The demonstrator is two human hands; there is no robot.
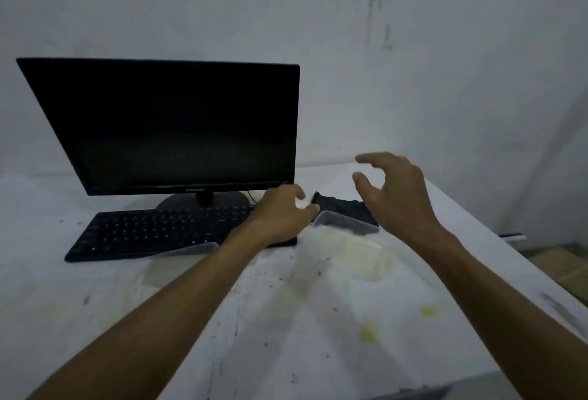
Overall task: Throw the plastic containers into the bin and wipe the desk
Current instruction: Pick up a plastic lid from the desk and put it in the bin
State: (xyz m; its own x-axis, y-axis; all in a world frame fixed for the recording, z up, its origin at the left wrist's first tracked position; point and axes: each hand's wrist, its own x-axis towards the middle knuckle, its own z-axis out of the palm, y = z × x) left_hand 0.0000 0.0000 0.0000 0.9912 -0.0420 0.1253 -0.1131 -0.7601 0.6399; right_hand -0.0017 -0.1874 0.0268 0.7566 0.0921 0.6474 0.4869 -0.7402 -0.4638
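Note:
Two clear plastic containers lie on the stained white desk. One container sits at the centre right, its far rim against a dark cloth. A second clear piece rests against the front edge of the keyboard. My left hand hovers with fingers apart over the keyboard's right end, just left of the cloth. My right hand is raised above the cloth and the container, fingers spread and curled, holding nothing. No bin is in view.
A black monitor stands at the back left with a black keyboard in front of it. The desk's right edge runs diagonally, with floor beyond it. Yellow stains and dark specks mark the desk surface. A pale wall rises behind.

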